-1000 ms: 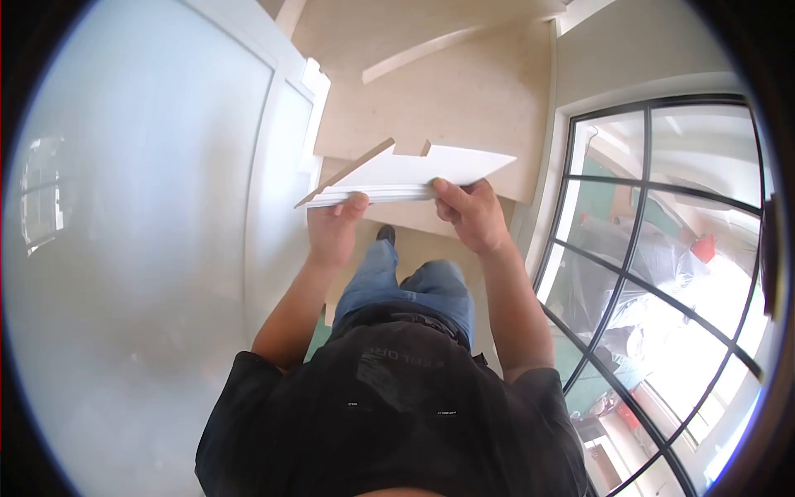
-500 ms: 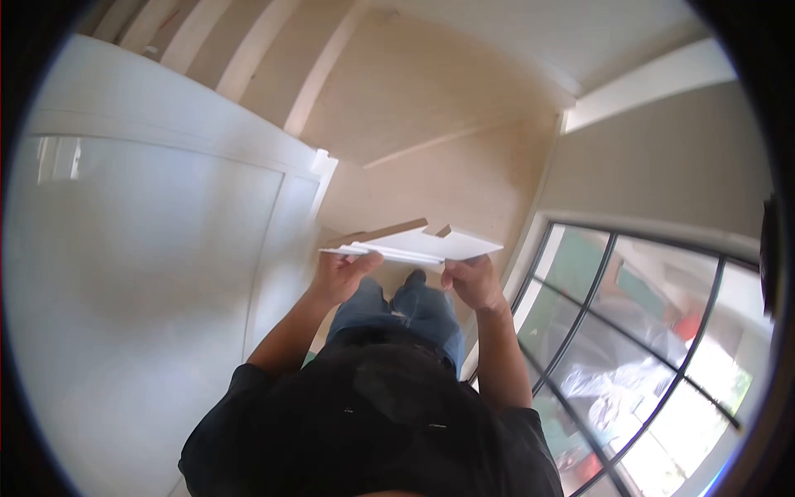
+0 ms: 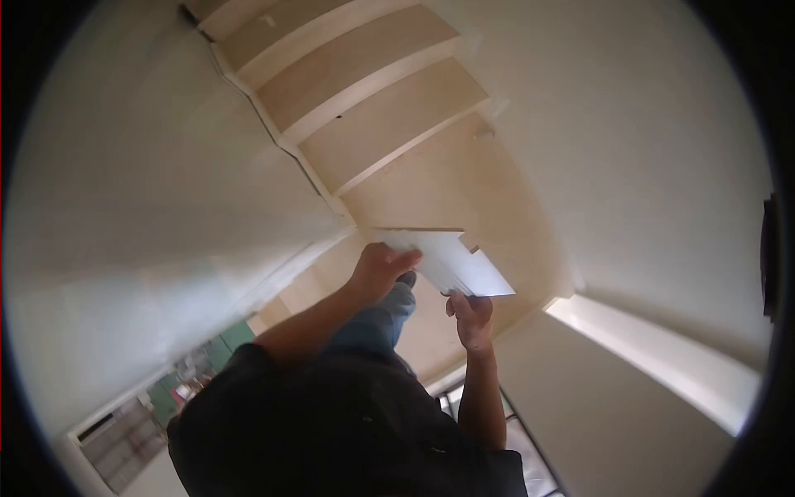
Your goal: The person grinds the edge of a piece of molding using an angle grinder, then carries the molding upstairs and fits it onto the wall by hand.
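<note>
A white notched board (image 3: 447, 258) is held between my two hands, in front of my body and over the wooden floor. Its far edge shows a brown, bare-wood colour, and a small notch is cut near its right end. Faint ridges run along the side nearest me. My left hand (image 3: 383, 269) is closed on the left end, thumb on the white face. At the near right edge, my right hand (image 3: 472, 319) pinches the board, its fingers partly hidden. My jeans (image 3: 364, 330) and one dark shoe show below it.
Wooden stairs (image 3: 389, 124) rise ahead toward the upper left. A pale wall (image 3: 166, 166) runs along the left, another (image 3: 638, 157) along the right. A white ledge (image 3: 654, 356) lies at lower right. Part of a dark-framed glass panel (image 3: 530, 451) shows behind my right arm.
My body and view have turned left, bringing the stairs ahead. The board, still in both hands, now tilts down to the right and shows more of its white face.
</note>
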Tool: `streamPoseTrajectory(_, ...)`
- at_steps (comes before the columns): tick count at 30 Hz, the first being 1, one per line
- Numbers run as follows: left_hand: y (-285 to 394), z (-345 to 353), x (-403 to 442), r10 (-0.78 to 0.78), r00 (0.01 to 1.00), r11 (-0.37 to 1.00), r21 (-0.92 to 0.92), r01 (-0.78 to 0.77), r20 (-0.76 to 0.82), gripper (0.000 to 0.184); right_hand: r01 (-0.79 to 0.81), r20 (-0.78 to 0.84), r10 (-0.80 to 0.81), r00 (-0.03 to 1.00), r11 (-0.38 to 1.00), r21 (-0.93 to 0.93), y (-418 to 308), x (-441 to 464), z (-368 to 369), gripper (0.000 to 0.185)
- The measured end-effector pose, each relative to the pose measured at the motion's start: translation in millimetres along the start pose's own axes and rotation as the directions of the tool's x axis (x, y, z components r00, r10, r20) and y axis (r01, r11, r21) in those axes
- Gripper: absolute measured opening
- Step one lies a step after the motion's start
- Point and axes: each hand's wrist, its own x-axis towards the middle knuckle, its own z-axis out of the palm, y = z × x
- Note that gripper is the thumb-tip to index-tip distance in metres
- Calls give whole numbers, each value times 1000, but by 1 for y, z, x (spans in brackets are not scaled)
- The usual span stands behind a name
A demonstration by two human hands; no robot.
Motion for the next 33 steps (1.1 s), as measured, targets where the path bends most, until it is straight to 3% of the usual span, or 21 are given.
streamPoseTrajectory(3, 64, 4, 51, 91, 995, 980, 181, -81, -44, 38, -12, -66, -4, 998, 970, -243, -46, 31, -22, 56)
streamPoseTrajectory(4, 95, 5, 65, 39, 991, 963, 271, -2, -132, 37, -32, -55, 12, 998, 924, -381, -50, 40, -36, 63)
streamPoseTrajectory(6, 95, -8, 101, 62, 973, 973, 232, -9, -223, 40, -28, 5, 59, 998, 552, -834, -44, 52, -68, 60)
streamPoseTrajectory(7, 100, -12, 121, 70, 960, 976, 217, -10, -272, 43, 119, 120, -14, 993, 267, -956, -14, 60, -101, 61)
streamPoseTrajectory(8, 125, -20, 132, 93, 940, 971, 239, -12, -329, 42, 53, 78, 130, 988, 188, -981, -28, 62, -99, 54)
streamPoseTrajectory(10, 180, -36, 150, 127, 895, 960, 282, -2, -428, 41, 231, 220, 213, 952, -31, -972, -87, 85, -66, 50)
streamPoseTrajectory(11, 195, -42, 162, 229, 851, 965, 226, -134, -473, 37, 315, 273, 265, 925, -134, -939, -111, 99, -56, 48)
streamPoseTrajectory(12, 201, -56, 179, 196, 842, 952, 303, -41, -502, 34, 364, 327, 284, 901, -88, -927, -118, 123, -58, 46)
streamPoseTrajectory(13, 191, -73, 203, 314, 771, 921, 375, -106, -554, 32, 408, 378, 302, 875, -41, -912, -121, 147, -63, 43)
streamPoseTrajectory(15, 211, -75, 207, 279, 701, 897, 438, 54, -657, 35, 471, 444, 405, 799, 37, -881, -145, 173, -85, 38)
streamPoseTrajectory(16, 240, -87, 214, -98, 704, 836, 326, 442, -704, 36, 494, 448, 501, 740, 46, -868, -168, 202, -86, 35)
streamPoseTrajectory(19, 255, -99, 225, 328, 479, 880, 448, 158, -814, 39, 585, 518, 572, 636, 81, -807, -213, 283, -79, 28)
streamPoseTrajectory(21, 260, -124, 218, 297, 412, 854, 433, 289, -861, 37, 589, 500, 636, 587, 88, -803, -247, 312, -64, 29)
streamPoseTrajectory(24, 305, -123, 214, 289, 241, 850, 364, 380, -927, 35, 345, 291, 785, 547, 105, -933, -269, 360, -47, 34)
streamPoseTrajectory(27, 363, -145, 217, 275, 141, 860, 309, 405, -951, 32, 310, 385, 810, 442, 265, -913, -294, 403, -11, 41)
streamPoseTrajectory(30, 353, -194, 217, 149, 83, 895, 170, 412, -985, 31, 403, 353, 896, 270, 228, -886, -325, 457, 55, 39)
streamPoseTrajectory(33, 341, -241, 252, 68, 11, 942, 68, 329, -998, 30, 503, 281, 927, 247, 125, -855, -332, 517, 92, 43)
